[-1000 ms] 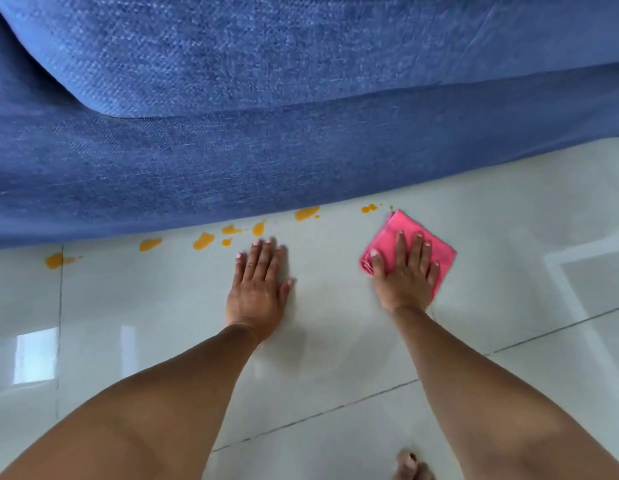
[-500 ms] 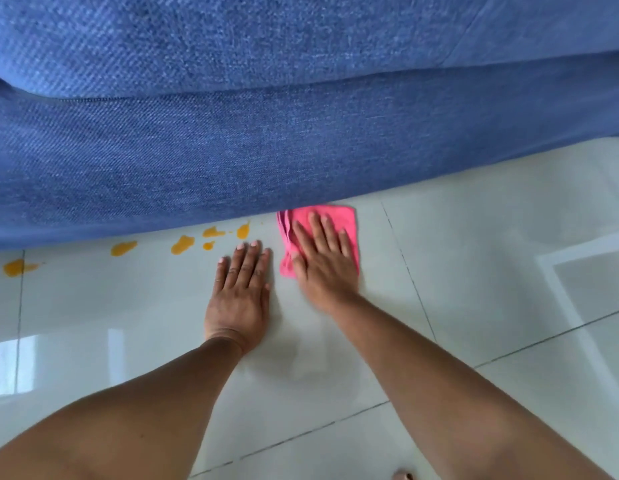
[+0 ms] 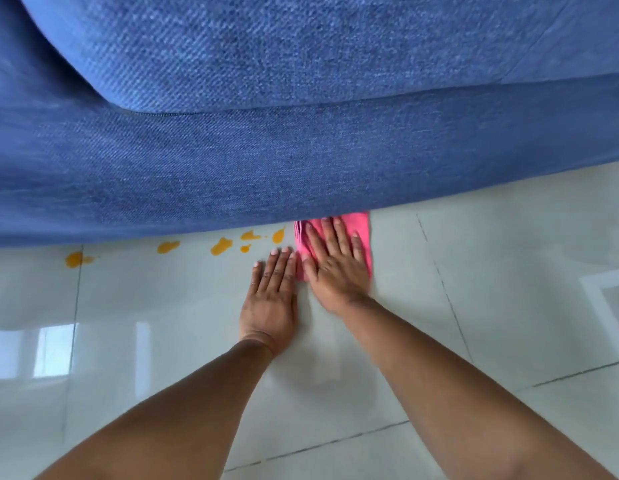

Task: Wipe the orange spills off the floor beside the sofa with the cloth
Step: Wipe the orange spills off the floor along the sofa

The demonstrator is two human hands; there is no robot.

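- The cloth (image 3: 356, 226) is bright pink, folded into a thick pad whose stacked layers show as ridges along its left edge. It lies flat on the floor just right of the frame's centre, its top edge touching the foot of the sofa.
- The orange spills (image 3: 221, 245) are a row of small glossy blobs along the bottom of the sofa, running from the left edge of the cloth toward the left of the frame. The nearest drop sits just beside the cloth; the farthest sits on a grout line at the far left, well apart from the others.
- The floor (image 3: 474, 306) is pale, shiny tile with thin dark grout lines and window reflections at the lower left and right edges.
- The sofa (image 3: 301, 116) is blue woven fabric filling the upper half of the frame, a cushion bulging over its base.
- The right hand (image 3: 336, 268) lies palm down on the cloth, fingers straight and slightly spread, pressing it to the floor rather than gripping it; the fingertips reach almost to the sofa.
- The left hand (image 3: 270, 299) rests flat on bare tile just left of the cloth, fingers straight and close together, holding nothing. Its fingertips lie just below the nearest spills.
- No brand, label or writing is visible anywhere.
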